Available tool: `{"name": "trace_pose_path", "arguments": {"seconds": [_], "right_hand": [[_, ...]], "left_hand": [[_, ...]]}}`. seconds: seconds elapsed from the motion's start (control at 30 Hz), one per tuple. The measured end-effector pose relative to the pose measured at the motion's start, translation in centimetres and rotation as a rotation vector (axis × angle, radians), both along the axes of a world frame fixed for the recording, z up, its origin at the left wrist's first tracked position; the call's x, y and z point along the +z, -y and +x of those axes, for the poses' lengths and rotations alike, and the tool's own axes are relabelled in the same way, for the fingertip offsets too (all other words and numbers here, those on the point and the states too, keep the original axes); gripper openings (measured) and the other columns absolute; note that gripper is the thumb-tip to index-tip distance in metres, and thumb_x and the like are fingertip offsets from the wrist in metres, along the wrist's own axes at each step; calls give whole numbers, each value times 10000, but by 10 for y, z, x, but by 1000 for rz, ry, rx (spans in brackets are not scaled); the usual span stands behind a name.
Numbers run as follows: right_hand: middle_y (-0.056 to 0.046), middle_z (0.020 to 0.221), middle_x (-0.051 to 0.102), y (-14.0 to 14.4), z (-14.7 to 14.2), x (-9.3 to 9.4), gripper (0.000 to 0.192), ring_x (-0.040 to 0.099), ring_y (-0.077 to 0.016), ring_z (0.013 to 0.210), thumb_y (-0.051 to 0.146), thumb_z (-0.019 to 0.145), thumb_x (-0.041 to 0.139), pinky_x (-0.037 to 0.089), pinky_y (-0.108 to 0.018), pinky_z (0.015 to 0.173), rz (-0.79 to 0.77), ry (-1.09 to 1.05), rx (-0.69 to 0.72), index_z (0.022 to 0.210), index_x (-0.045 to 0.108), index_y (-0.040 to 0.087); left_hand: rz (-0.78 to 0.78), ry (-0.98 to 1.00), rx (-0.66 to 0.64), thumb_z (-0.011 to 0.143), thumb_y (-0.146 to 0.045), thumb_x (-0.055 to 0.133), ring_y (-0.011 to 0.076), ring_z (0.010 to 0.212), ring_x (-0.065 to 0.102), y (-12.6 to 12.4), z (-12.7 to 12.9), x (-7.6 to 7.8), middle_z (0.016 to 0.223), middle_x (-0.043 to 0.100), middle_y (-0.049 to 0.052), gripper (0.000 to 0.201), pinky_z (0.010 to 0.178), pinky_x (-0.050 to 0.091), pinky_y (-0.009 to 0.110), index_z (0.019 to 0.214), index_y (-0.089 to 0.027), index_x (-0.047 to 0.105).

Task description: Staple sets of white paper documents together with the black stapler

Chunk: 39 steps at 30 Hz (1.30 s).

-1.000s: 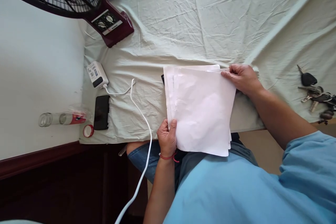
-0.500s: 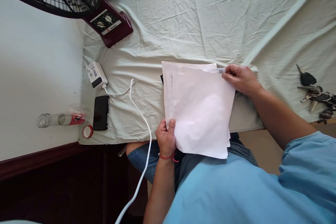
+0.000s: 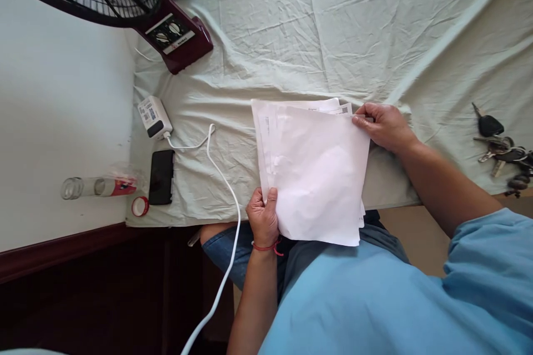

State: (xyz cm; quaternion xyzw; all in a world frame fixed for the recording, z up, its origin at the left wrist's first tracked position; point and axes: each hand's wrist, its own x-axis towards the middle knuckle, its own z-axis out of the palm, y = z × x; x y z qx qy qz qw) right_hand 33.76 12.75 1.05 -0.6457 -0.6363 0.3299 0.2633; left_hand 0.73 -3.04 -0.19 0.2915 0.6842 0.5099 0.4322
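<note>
Several sheets of paper (image 3: 318, 177) overlap unevenly in a loose stack above my lap, at the table's near edge. The top sheet shows a blank white face, while printed text and a dark code show on sheets peeking out along the top. My left hand (image 3: 263, 216) grips the lower left edge of the stack, thumb on top and fingers hidden beneath. With thumb and fingers closed, my right hand (image 3: 381, 125) pinches the upper right corner of the sheets. How many sheets it holds cannot be made out.
A cloth (image 3: 353, 28) covers the table. To the left are a dark red fan (image 3: 183, 39), a white boxy device (image 3: 154, 116) with a white cable (image 3: 227, 183), a phone (image 3: 161, 177), a glass bottle (image 3: 97, 187) and a red cap (image 3: 140, 206). Keys (image 3: 499, 147) lie at the right.
The upper sheets have shifted slightly left, and the sheet with the dark code now stands apart from my right fingers. Both hands stay nearly in place.
</note>
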Motion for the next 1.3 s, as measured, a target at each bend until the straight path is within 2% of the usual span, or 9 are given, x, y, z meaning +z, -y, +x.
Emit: {"name": "trace_pose_path", "arguments": {"seconds": [0.1, 0.27, 0.6, 0.8, 0.93, 1.13, 1.3], "right_hand": [[-53, 750, 675, 0, 0, 1, 205, 567, -233, 735, 429, 945, 713, 405, -393, 686, 3, 2, 11, 823, 694, 265], [-46, 707, 637, 1, -1, 3, 150, 586, -250, 734, 387, 940, 708, 404, -404, 698, -17, -12, 23, 842, 696, 274], [-63, 774, 711, 1, -3, -4, 164, 608, -257, 781, 423, 916, 719, 419, -392, 697, 44, -25, -48, 851, 727, 273], [-80, 886, 773, 3, -5, -4, 130, 633, -258, 817, 376, 928, 691, 455, -409, 763, 82, -67, -74, 868, 717, 264], [-80, 914, 775, 3, -6, -5, 170, 652, -268, 845, 429, 946, 701, 474, -410, 764, 105, -107, -85, 870, 701, 277], [-80, 910, 764, 4, -6, -7, 179, 652, -257, 827, 430, 957, 710, 471, -400, 731, 126, -122, -95, 874, 710, 272], [-60, 865, 754, 2, -5, -17, 238, 636, -233, 787, 488, 949, 761, 490, -386, 727, 199, -152, -110, 880, 727, 263]], "left_hand": [[4, 16, 8, 704, -735, 987, 122, 692, 607, 0, 0, 0, 789, 732, -4, 631, 668, 530, 232, 834, -176, 725], [-9, 6, 0, 715, -721, 982, 140, 722, 640, -1, 0, -1, 835, 764, 25, 620, 686, 544, 249, 866, -168, 744], [-25, -16, -33, 765, -694, 950, 181, 788, 706, -2, -3, -2, 925, 813, 64, 581, 745, 574, 283, 937, -168, 774], [-47, -72, -138, 827, -675, 923, 263, 971, 806, -4, -5, 1, 1119, 874, 130, 597, 892, 633, 356, 1117, -160, 833], [-53, -124, -194, 816, -668, 932, 309, 1026, 819, -5, -5, 3, 1130, 881, 149, 601, 902, 652, 394, 1108, -150, 846], [-87, -136, -245, 819, -641, 931, 284, 962, 812, -6, -7, 2, 1089, 884, 140, 576, 875, 626, 367, 1105, -145, 863], [-104, -151, -290, 849, -640, 896, 264, 929, 789, -7, -7, 5, 1056, 883, 120, 566, 852, 604, 347, 1110, -138, 871]]}}
